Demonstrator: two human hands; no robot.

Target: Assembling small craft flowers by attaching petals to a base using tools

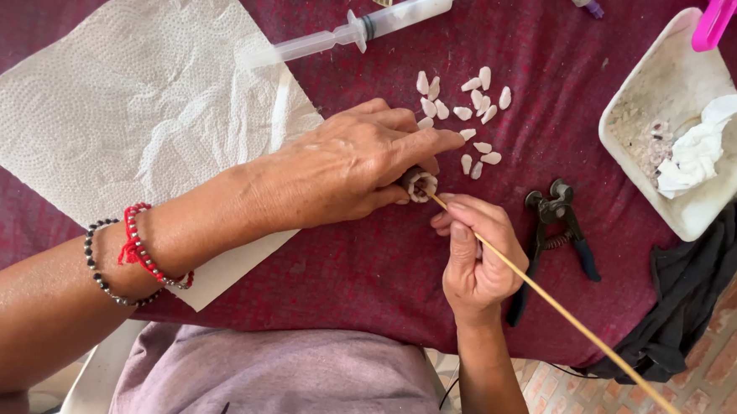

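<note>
- Near the middle of the bench [365, 274], your left hand [349, 168] has its fingers [426, 141] closed around a small shell flower [421, 184].
- Your right hand [475, 255] pinches a thin wooden stick [581, 327]; its tip touches the flower.
- Loose white shell petals [473, 112] lie just beyond your left fingers.
- Pliers [556, 234] sit beside your right hand.
- Toward the far edge lie a syringe [369, 26] and a paper towel [139, 102]; a white tray [684, 123] sits at the far right corner.

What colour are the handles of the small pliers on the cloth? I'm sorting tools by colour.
The small metal pliers have dark blue handles, seen best in the head view.
</note>
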